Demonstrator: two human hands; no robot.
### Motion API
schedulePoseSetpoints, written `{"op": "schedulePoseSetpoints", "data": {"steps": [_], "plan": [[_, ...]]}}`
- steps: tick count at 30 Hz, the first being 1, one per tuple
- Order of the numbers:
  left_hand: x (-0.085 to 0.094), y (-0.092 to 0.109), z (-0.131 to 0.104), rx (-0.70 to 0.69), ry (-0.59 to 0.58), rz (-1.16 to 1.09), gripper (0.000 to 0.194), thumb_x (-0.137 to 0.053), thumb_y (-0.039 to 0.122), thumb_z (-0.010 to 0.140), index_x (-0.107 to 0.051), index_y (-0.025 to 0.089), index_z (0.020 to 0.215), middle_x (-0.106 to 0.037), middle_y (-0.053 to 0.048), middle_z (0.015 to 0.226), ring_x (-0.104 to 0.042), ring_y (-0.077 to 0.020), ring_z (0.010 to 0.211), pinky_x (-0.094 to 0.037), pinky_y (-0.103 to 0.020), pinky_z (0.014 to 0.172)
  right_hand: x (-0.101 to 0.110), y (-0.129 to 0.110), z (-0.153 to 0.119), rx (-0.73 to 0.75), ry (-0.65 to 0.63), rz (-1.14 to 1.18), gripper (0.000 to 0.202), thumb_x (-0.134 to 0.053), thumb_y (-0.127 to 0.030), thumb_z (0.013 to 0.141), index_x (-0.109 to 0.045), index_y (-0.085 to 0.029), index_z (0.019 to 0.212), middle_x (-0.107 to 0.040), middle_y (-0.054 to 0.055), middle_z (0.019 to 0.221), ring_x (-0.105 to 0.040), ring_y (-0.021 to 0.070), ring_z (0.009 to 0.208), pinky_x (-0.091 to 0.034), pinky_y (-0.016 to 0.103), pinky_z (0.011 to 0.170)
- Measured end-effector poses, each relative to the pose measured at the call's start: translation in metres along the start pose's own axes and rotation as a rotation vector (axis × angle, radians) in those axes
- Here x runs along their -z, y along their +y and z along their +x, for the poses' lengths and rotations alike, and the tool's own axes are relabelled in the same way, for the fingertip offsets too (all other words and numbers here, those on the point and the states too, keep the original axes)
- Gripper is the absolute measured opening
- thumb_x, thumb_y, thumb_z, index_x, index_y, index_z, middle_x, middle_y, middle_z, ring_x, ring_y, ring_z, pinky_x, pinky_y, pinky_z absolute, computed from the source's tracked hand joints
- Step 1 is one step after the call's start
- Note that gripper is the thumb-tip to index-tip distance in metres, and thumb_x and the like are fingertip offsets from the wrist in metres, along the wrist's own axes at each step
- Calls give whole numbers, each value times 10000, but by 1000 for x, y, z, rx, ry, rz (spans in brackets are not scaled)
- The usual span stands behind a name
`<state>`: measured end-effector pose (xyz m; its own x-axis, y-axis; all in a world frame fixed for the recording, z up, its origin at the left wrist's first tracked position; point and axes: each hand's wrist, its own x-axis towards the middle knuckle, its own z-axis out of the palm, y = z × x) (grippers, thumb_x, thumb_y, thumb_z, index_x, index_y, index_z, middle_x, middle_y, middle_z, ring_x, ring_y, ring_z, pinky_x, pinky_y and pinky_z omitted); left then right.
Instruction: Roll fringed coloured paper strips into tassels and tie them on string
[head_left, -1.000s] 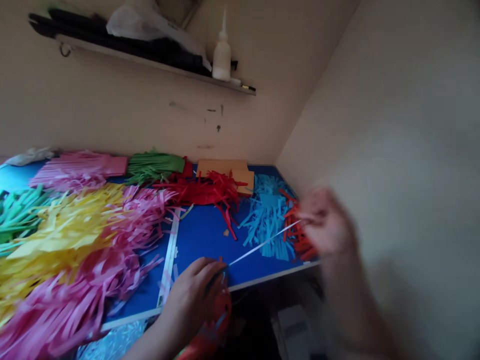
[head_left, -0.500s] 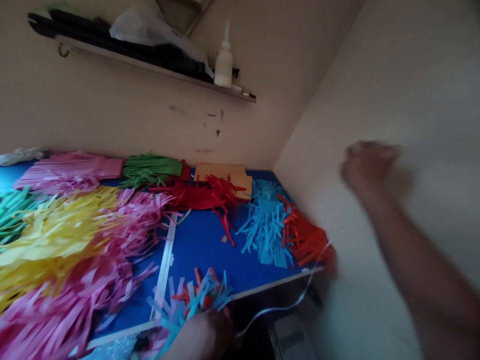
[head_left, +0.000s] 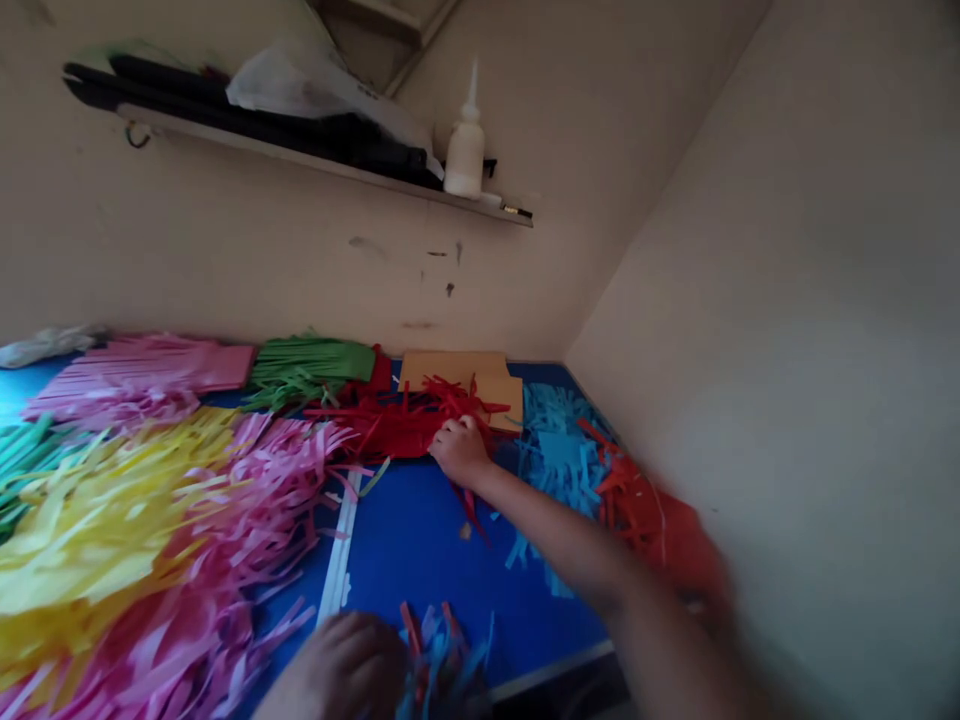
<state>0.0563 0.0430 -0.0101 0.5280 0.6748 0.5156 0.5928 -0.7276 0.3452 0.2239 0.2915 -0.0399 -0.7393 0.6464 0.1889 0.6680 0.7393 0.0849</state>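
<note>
My right hand (head_left: pixel 461 450) reaches across the blue table (head_left: pixel 412 540), its fingers curled onto the red fringed paper (head_left: pixel 390 425) near the wall. At the bottom, my left hand (head_left: pixel 345 665) is closed and slightly blurred, and what its fingers hold is hidden. Right beside it is a bunch of blue, orange and lilac paper strips (head_left: pixel 446 660). Blue fringed paper (head_left: pixel 562 450) lies to the right of my right hand, partly behind the forearm. Orange-red fringed paper (head_left: pixel 667 525) hangs at the table's right edge, a white string across it.
Yellow fringed paper (head_left: pixel 112 500) and pink fringed paper (head_left: pixel 270 480) cover the left side. Green fringed paper (head_left: pixel 315 360) and tan sheets (head_left: pixel 454 370) lie along the wall. Above, a shelf (head_left: pixel 300 160) carries a white squeeze bottle (head_left: pixel 465 155) and a plastic bag (head_left: pixel 300 85).
My right hand has come from the right wall down to the red fringed paper. My left hand has shifted left and lower, and the view has tilted slightly upward.
</note>
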Motion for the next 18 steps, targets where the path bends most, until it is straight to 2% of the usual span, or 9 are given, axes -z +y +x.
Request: {"op": "schedulePoseSetpoints", "data": {"steps": [2,4,6,9,11,14,18], "plan": [[13,-26,15,91,-32,75,266,-448,303,962,-700,264,885,-712,-23,801,-636,-143,715,-494,-240,690,-1,3,-2,-98,-21,38,172,-568,-270,943,-731,-219,925,-717,58,995,-535,231,1023,-324,429,900],[18,-57,38,185,-75,174,259,-472,313,941,-720,255,893,-724,-42,840,-653,-169,770,-499,-287,742,-3,3,0,-170,-31,81,141,-602,-302,919,-724,-236,938,-712,41,1014,-537,218,1018,-322,398,870],[12,-88,67,272,-144,298,232,-516,330,913,-723,251,980,-738,-65,961,-660,-215,910,-491,-352,832,-3,4,3,-213,-33,123,107,-628,-298,895,-715,-243,923,-707,22,1009,-545,201,1004,-321,370,849],[-7,-127,107,346,-152,389,295,-590,307,858,-685,224,1124,-705,-122,1145,-605,-301,1093,-442,-452,924,5,5,5,-229,-24,162,92,-649,-314,881,-706,-242,888,-709,8,964,-555,195,977,-325,356,838],[-19,-144,125,366,-175,409,211,-590,249,852,-716,215,1018,-728,-120,1065,-608,-307,1082,-410,-487,950,14,2,2,-220,-3,162,112,-630,-318,901,-702,-233,895,-708,20,965,-553,205,982,-326,367,852],[-30,-160,138,400,-228,413,135,-581,209,875,-709,177,845,-731,-85,882,-637,-261,984,-410,-500,958,25,-16,-9,-158,44,141,178,-514,-272,970,-679,-216,1006,-684,56,1068,-528,219,1042,-321,395,903],[-27,-176,142,475,-290,381,220,-600,364,908,-661,153,927,-693,-37,953,-641,-200,969,-481,-465,937,22,-51,-20,-2,53,74,240,-464,-275,981,-643,-147,1075,-649,118,1096,-533,237,1001,-367,395,882]]}}
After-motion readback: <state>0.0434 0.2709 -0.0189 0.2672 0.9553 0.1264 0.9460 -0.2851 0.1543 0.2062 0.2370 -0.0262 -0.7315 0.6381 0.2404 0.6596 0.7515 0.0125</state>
